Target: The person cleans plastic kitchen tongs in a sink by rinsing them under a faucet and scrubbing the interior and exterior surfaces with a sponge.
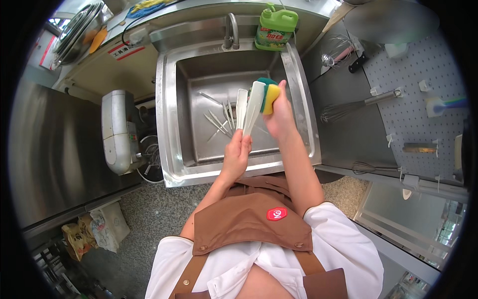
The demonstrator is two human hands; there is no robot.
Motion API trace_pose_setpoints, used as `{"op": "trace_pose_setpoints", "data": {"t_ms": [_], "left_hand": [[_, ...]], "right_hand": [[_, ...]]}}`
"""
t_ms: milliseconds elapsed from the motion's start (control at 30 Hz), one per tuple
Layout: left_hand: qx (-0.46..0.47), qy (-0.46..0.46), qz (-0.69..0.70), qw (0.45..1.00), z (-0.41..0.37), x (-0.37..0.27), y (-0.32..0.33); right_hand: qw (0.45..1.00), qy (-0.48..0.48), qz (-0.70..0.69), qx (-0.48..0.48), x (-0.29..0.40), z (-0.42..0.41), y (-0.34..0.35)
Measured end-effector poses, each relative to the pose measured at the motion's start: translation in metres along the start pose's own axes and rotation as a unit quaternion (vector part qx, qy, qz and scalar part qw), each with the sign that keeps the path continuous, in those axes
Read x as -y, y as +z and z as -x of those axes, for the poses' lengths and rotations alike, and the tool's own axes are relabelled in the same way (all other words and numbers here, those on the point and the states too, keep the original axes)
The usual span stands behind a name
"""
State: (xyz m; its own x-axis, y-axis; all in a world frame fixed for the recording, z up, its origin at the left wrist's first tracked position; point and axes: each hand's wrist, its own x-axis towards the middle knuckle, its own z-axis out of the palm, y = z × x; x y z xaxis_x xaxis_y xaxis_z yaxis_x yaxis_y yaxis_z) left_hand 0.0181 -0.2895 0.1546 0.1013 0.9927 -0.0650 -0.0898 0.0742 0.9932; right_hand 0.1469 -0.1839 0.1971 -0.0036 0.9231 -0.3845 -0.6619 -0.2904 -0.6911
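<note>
Over the stainless steel sink (170, 112), my left hand (236, 155) grips pale plastic tongs (254, 104) near their lower end, with the two arms pointing away from me and spread apart. My right hand (281, 116) holds a yellow and green scouring sponge (271, 99) against or just beside the right arm of the tongs; exact contact cannot be told. Several slim metal utensils, apparently tongs (216, 123), lie on the sink floor around the drain, partly hidden behind the held tongs and my left hand.
A faucet (232, 31) and a green detergent jug (276, 30) stand at the sink's far edge. A stand mixer (119, 132) is at the left. Whisks (358, 106) hang along the pegboard (410, 127) at the right. Stacked metal bowls (78, 37) are at the upper left.
</note>
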Motion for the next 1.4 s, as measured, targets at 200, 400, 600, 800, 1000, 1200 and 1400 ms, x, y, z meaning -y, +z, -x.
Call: {"op": "trace_pose_setpoints", "data": {"t_ms": [200, 400, 600, 800, 1000, 1200, 1400], "left_hand": [[-0.058, 0.067, -0.095, 0.992, -0.013, -0.010, 0.004], [-0.072, 0.147, -0.261, 0.951, -0.013, -0.021, 0.009], [-0.095, 0.159, -0.397, 0.899, -0.009, -0.018, 0.019], [-0.111, 0.221, -0.395, 0.885, -0.028, -0.023, 0.020], [-0.108, 0.183, -0.442, 0.871, -0.026, -0.022, 0.022], [-0.100, 0.182, -0.453, 0.867, -0.030, -0.021, 0.015], [-0.099, 0.180, -0.460, 0.864, -0.025, -0.021, 0.023]], "right_hand": [[0.931, -0.147, 0.319, 0.095, -0.045, 0.047, -0.004], [0.916, -0.071, 0.333, 0.212, -0.033, 0.059, -0.013], [0.969, -0.010, 0.224, 0.102, -0.025, 0.043, -0.008], [0.961, -0.109, 0.253, 0.010, -0.010, 0.001, 0.007], [0.961, -0.108, 0.255, -0.012, -0.018, -0.007, 0.009], [0.956, -0.089, 0.278, 0.024, -0.032, -0.003, 0.001], [0.952, -0.110, 0.284, -0.018, 0.007, -0.045, 0.001]]}}
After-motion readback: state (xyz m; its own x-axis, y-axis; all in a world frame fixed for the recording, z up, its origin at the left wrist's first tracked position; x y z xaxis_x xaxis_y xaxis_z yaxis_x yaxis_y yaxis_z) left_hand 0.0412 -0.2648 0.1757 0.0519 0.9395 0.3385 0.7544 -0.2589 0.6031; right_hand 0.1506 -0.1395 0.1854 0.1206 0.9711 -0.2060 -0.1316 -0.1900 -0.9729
